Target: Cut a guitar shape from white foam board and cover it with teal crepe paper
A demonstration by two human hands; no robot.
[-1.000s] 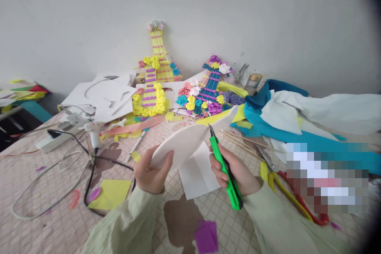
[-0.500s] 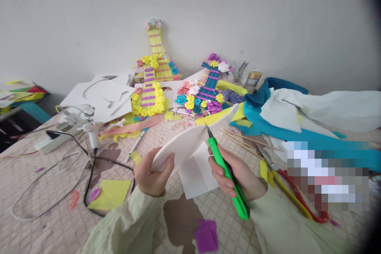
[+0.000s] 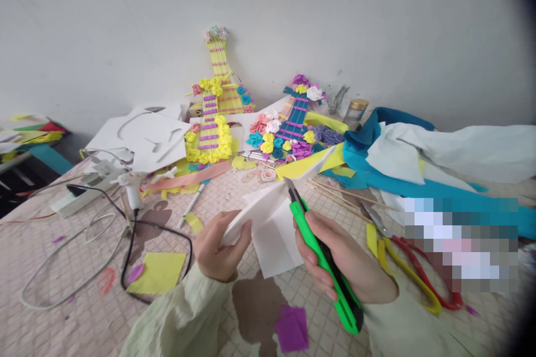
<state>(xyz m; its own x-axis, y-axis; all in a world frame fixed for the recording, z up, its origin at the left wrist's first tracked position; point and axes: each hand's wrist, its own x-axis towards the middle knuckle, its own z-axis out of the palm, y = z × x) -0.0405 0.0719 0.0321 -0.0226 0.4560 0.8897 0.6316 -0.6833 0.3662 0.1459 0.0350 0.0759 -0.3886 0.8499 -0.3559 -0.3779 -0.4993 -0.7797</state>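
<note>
1. Strip (image 3: 77, 201): white, plugs in it; far left on the bench (image 3: 36, 326).
2. Glue gun (image 3: 133, 195): white, black cord; beside the strip.
3. Yellow sheet (image 3: 161, 272): flat on the bench, left of the left hand.
4. Left hand (image 3: 220, 248): grip closed on the near end of the board, thumb on one face, fingers on the other.
5. Board (image 3: 260, 207): white, thin, curved edge; held up over the bench, far end pointing away and to the right. Judged light and fairly stiff, smooth-faced, apt to dent under a hard pinch and to bow if pressed far from the hold. Best taken by the near end, a flat, gentle pinch, fingertips well clear of the blade's side.
6. White sheet (image 3: 278, 242): creased; on the bench beneath the board.
7. Purple paper (image 3: 292, 329): near edge of view.
8. Cutter (image 3: 312, 242): green body, blade (image 3: 291, 188) out, tip at or just beside the board; contact cannot be told. Judged light, rigid, a little slick; best held on the body, well behind the blade, which likely snaps if twisted.
9. Right hand (image 3: 354, 259): grip wrapped round the cutter's body.
10. Scissors (image 3: 412, 259): red handle; on the bench, right of the right hand.
</note>
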